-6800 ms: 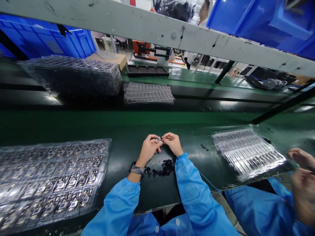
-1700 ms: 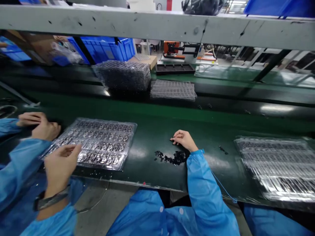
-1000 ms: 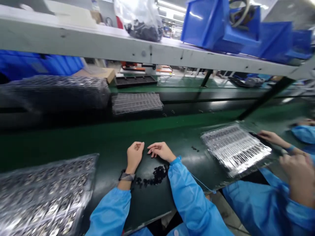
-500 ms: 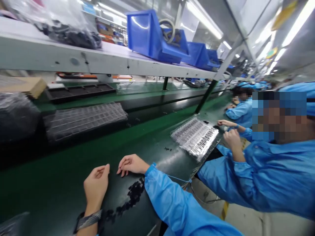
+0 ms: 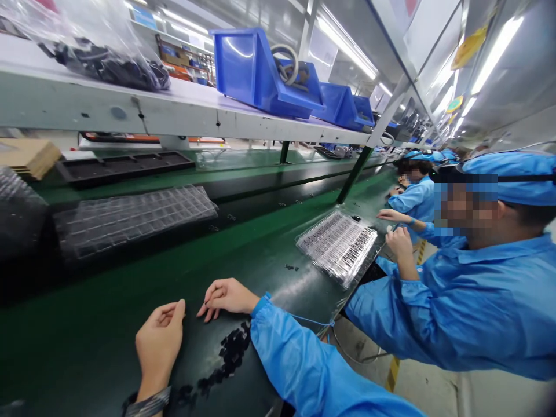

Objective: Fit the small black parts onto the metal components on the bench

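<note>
My left hand (image 5: 160, 341) rests on its edge on the dark green belt (image 5: 87, 347), fingers curled in toward the thumb; whatever is inside is hidden. A banded wristwatch (image 5: 145, 404) sits on that wrist. My right hand (image 5: 226, 295), in a blue sleeve, lies just to the right of it with fingers stretched out and their tips on the belt. A loose pile of small black parts (image 5: 230, 352) lies on the belt right below both hands.
A clear tray of parts (image 5: 339, 246) lies further right, in front of a co-worker in blue (image 5: 478, 301) whose hands are at its edge. Empty clear trays (image 5: 130, 217) and a black tray (image 5: 125, 165) sit across the belt. Blue bins (image 5: 260, 69) stand on the shelf overhead.
My view has swung from the left tray to the right, bringing the co-workers in. My left hand came back beside the right one; both now lie almost still.
</note>
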A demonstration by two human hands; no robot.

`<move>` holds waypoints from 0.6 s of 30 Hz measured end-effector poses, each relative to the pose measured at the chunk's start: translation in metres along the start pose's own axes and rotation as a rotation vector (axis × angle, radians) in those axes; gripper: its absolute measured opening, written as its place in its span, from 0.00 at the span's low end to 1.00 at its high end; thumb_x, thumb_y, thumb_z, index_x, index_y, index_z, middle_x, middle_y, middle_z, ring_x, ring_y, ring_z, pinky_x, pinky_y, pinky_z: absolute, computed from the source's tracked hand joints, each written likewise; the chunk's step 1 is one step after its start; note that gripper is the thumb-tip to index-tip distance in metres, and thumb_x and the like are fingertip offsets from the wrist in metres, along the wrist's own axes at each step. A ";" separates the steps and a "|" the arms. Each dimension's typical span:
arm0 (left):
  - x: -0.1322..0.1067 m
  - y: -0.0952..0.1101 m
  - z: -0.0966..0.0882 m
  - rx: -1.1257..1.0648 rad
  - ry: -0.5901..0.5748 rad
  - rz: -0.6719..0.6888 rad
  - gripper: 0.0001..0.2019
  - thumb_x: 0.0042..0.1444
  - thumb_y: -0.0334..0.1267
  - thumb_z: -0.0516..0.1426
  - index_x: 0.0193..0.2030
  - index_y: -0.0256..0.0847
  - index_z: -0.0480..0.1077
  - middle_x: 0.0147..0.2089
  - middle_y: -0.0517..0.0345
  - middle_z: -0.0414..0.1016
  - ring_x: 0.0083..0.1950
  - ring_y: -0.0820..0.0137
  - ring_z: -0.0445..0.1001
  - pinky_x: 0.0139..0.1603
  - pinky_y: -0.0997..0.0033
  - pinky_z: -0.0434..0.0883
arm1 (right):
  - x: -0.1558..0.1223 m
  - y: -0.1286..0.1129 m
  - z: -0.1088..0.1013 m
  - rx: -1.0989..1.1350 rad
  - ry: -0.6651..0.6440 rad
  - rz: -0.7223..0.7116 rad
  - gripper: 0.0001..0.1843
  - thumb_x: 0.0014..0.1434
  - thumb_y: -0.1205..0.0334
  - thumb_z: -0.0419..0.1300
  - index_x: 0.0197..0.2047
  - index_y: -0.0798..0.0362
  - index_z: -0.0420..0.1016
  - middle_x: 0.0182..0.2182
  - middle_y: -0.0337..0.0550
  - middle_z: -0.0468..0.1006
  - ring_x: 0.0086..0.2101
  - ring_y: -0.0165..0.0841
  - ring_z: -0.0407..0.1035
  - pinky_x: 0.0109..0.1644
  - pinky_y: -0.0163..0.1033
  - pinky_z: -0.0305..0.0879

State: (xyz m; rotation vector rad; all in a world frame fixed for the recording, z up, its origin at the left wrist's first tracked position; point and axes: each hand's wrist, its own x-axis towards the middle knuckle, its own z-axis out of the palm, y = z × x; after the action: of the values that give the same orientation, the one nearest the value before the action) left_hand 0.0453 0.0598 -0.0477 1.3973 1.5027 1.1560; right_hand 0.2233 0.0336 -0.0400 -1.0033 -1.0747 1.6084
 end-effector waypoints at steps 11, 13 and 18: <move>-0.006 0.019 -0.003 -0.094 -0.042 -0.122 0.24 0.37 0.58 0.61 0.32 0.39 0.72 0.25 0.58 0.73 0.28 0.66 0.72 0.30 0.68 0.69 | 0.000 0.003 -0.001 -0.048 -0.019 -0.006 0.22 0.48 0.50 0.75 0.35 0.56 0.73 0.31 0.45 0.83 0.27 0.31 0.77 0.32 0.33 0.67; -0.006 0.018 -0.004 -0.098 -0.049 -0.126 0.24 0.37 0.58 0.62 0.33 0.39 0.72 0.25 0.58 0.73 0.26 0.67 0.71 0.29 0.68 0.68 | 0.001 0.005 -0.002 -0.039 -0.017 -0.016 0.24 0.47 0.49 0.76 0.35 0.56 0.71 0.31 0.45 0.83 0.27 0.31 0.77 0.32 0.33 0.68; -0.004 0.013 -0.006 -0.064 -0.075 -0.117 0.25 0.38 0.59 0.62 0.33 0.39 0.72 0.24 0.57 0.74 0.25 0.67 0.70 0.28 0.69 0.68 | 0.002 0.008 -0.002 -0.037 -0.044 -0.033 0.27 0.46 0.46 0.76 0.38 0.55 0.72 0.31 0.43 0.83 0.27 0.31 0.77 0.31 0.32 0.67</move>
State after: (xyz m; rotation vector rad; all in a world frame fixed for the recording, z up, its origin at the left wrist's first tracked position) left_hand 0.0439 0.0553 -0.0337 1.2787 1.4620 1.0592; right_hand 0.2229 0.0345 -0.0485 -0.9732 -1.1483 1.5952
